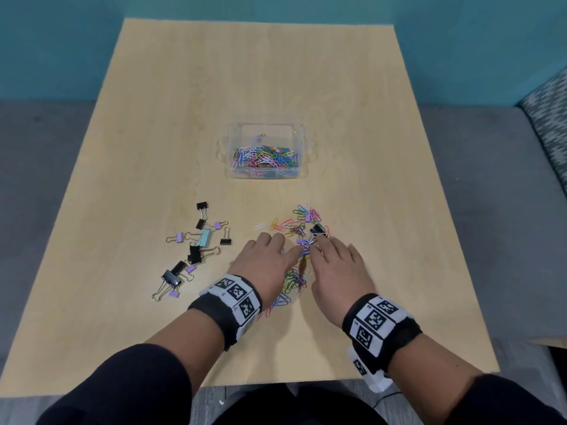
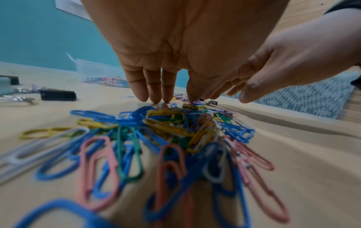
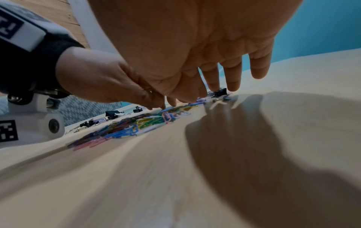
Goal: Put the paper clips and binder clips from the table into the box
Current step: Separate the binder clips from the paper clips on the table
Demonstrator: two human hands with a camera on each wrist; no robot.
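Observation:
A clear plastic box [image 1: 302,142] at mid-table holds many coloured paper clips and one small lilac binder clip. A loose pile of coloured paper clips [image 1: 295,282] lies between my two hands, and more paper clips [image 1: 302,220] are scattered just beyond the fingertips. My left hand [image 1: 267,256] and right hand [image 1: 336,266] lie palm down side by side, fingers straight, tips touching the table at the pile's far side. In the left wrist view the pile [image 2: 156,138] sits under my palm [image 2: 175,46]. A black binder clip [image 1: 317,230] lies at my right fingertips.
Several black, lilac and pale blue binder clips [image 1: 196,250] lie scattered left of my left hand. The wooden table [image 1: 214,72] ends close to my body. A patterned cushion [image 1: 549,124] sits off the table's right side.

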